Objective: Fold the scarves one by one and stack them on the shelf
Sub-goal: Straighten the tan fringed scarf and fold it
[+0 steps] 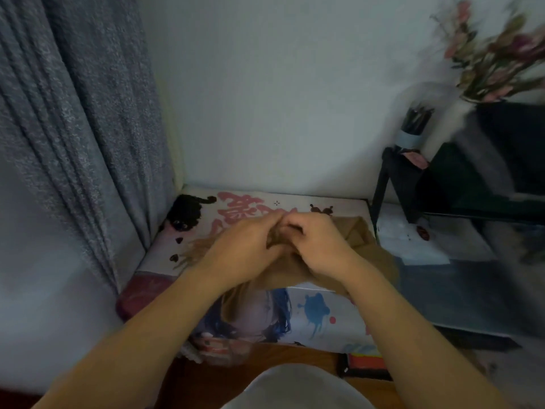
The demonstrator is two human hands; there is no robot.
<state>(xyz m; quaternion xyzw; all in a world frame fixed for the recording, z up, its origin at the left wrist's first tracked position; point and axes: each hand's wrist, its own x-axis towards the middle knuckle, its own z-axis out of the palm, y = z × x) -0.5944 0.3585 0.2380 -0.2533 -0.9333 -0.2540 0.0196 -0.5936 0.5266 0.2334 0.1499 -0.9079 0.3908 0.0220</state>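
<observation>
Large pink characters on printed cloth [295, 199] under hands, blurred, not readable.

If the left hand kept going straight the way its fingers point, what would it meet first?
The left hand points right, into the right hand. Both grip the tan scarf, so it would likely meet that hand's fingers first, though depth is unclear.

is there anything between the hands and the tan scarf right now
No. Both the left hand and the right hand already grip the tan scarf where they meet, above the printed cloth. Nothing visible lies between them and it.
</observation>
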